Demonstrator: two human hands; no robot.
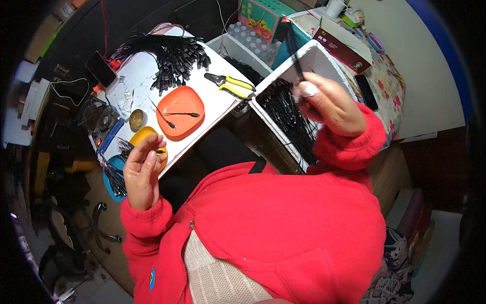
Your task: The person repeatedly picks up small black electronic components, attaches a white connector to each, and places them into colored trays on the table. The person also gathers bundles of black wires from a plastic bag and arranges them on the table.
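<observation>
My right hand [331, 104] is raised over a white foam box [260, 104], its fingers closed on a thin black cable [293, 48] that is blurred and sticks up past the fingertips. A white wrap covers one fingertip. Many black cables [283, 109] lie in the foam box below. Over the table's near left side, my left hand [142, 175] hangs with fingers loosely curled and thumb apart, seemingly holding nothing. It partly hides a yellow tray [144, 134] with a small dark piece in it. An orange tray [182, 96] holds two short cables with connectors [190, 115].
A thick bundle of black cables [174, 58] lies at the table's back. Yellow-handled wire strippers [230, 85] rest near its right edge. A small round tin [136, 120], a phone [101, 68] and a blue tray [114, 177] of cables stand left. Beyond the box is an open carton [341, 45].
</observation>
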